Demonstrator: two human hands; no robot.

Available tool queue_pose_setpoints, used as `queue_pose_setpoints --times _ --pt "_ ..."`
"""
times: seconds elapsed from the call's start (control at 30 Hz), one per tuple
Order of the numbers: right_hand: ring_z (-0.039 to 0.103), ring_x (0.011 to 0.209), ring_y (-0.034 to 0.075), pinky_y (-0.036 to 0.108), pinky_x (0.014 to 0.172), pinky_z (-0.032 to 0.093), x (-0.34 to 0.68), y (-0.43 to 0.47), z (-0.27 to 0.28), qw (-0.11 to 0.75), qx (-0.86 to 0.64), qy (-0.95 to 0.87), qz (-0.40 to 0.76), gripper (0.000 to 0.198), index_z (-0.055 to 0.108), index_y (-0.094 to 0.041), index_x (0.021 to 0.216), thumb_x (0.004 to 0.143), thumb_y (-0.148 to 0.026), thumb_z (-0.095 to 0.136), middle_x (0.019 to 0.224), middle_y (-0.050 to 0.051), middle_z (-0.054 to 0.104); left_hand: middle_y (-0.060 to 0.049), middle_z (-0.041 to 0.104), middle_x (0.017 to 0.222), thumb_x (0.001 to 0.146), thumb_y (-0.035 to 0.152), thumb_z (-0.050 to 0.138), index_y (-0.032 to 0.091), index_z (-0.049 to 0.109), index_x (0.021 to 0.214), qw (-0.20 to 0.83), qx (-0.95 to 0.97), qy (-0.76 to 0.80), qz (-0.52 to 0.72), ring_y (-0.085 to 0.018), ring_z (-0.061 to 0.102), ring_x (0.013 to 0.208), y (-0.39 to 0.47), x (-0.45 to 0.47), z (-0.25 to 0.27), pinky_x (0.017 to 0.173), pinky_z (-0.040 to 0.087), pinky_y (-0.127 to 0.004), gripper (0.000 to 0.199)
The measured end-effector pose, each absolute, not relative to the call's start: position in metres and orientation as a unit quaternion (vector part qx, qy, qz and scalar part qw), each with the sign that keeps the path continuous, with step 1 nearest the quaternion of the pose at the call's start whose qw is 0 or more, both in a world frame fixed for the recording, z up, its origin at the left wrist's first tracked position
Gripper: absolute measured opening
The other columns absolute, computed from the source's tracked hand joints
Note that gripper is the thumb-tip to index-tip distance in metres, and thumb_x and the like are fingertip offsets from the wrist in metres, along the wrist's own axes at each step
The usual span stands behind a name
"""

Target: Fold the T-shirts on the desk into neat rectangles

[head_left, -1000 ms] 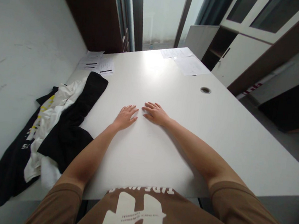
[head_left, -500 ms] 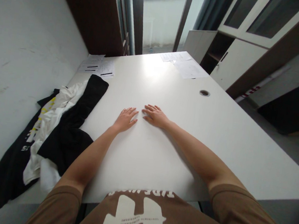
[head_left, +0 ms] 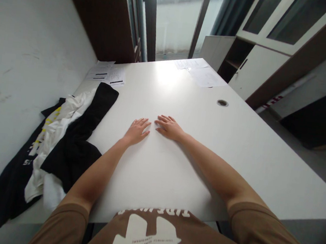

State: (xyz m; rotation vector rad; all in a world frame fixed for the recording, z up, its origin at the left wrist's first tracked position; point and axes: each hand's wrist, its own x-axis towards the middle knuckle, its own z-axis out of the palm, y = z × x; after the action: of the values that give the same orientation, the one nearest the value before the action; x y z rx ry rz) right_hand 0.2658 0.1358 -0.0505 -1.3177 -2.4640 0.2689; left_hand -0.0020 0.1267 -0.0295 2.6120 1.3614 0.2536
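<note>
My left hand lies palm down on the white table, its fingers apart and nothing in it. Just to its right, with a small gap between, my right hand rests flat on the same surface, also without anything. A heap of black and white clothes lies on the left side of the table, beside my left forearm. White fabric shows between black pieces, and one dark garment with yellow and white print hangs over the near left edge.
Printed papers lie at the far left corner, with more sheets at the far right. A round cable hole is set in the tabletop. A wall borders the left; white cabinets stand beyond the right edge.
Both hands stay in place on the table. The whole view has shifted very slightly downward in the picture; the clothes have not moved.
</note>
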Motion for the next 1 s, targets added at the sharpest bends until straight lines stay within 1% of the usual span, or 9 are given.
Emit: queue_pose_setpoints --times 0.33,0.47,0.8,1.0 --pt "0.036 0.160 0.031 0.056 0.131 0.024 0.2660 0.1353 -0.0504 0.163 -0.462 -0.866 0.099 0.055 0.059 -0.026 0.157 0.108 -0.050 0.055 0.169 0.012 0.045 -0.007 0.038 0.175 0.107 0.042 0.047 0.026 0.052 0.158 0.095 0.879 0.460 0.076 -0.029 0.032 0.164 0.1245 -0.0008 -0.0257 0.136 0.022 -0.057 0.053" --pt "0.037 0.160 0.031 0.055 0.132 0.024 0.2664 0.1366 -0.0521 0.167 -0.461 -0.866 0.097 0.054 0.059 -0.028 0.157 0.108 -0.050 0.056 0.169 0.011 0.045 -0.007 0.038 0.175 0.107 0.041 0.047 0.026 0.052 0.157 0.098 0.878 0.463 0.075 -0.029 0.031 0.164 0.1238 -0.0001 -0.0233 0.137 0.022 -0.057 0.053" --pt "0.037 0.160 0.032 0.056 0.131 0.024 0.2661 0.1368 -0.0513 0.166 -0.459 -0.868 0.097 0.054 0.060 -0.026 0.156 0.108 -0.050 0.055 0.169 0.012 0.045 -0.007 0.039 0.174 0.107 0.042 0.048 0.026 0.052 0.157 0.092 0.882 0.456 0.081 -0.030 0.033 0.163 0.1267 -0.0021 -0.0290 0.136 0.023 -0.059 0.053" --pt "0.036 0.160 0.032 0.056 0.132 0.024 0.2666 0.1385 -0.0534 0.168 -0.458 -0.867 0.102 0.054 0.060 -0.027 0.156 0.108 -0.051 0.055 0.169 0.011 0.045 -0.007 0.040 0.174 0.107 0.042 0.048 0.027 0.052 0.157 0.091 0.881 0.455 0.087 -0.028 0.033 0.163 0.1263 -0.0019 -0.0293 0.136 0.023 -0.056 0.053"
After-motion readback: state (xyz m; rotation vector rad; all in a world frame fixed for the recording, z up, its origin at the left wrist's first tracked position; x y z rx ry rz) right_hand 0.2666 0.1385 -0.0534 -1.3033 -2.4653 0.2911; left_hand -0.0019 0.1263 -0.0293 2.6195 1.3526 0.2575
